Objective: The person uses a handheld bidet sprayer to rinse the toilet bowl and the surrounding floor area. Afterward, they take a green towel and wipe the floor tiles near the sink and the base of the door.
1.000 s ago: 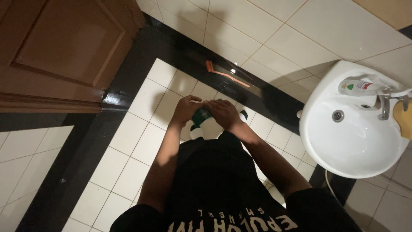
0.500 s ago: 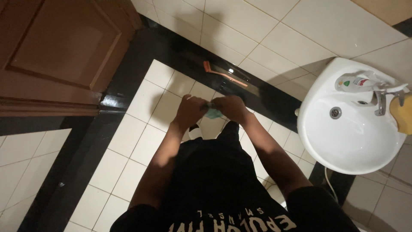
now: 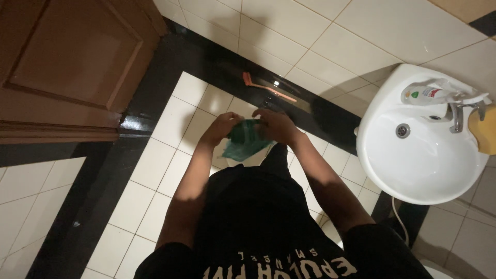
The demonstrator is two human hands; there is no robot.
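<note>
Both my hands meet in front of my body over the tiled floor. My left hand (image 3: 219,129) and my right hand (image 3: 276,125) each grip a green cloth-like item (image 3: 244,141) that hangs between them, its lower part spreading downward. What exactly the green item is cannot be told in the dim light. My black shirt fills the bottom of the view.
A white wash basin (image 3: 418,139) with a metal tap (image 3: 457,116), a squeeze tube (image 3: 423,94) and a yellow sponge (image 3: 484,130) is on the right. An orange long-handled brush (image 3: 266,88) lies on the black floor band. A brown wooden door (image 3: 72,67) stands at upper left.
The green item has opened out and now hangs lower and wider between my hands; before it was bunched small. My hands stayed close together.
</note>
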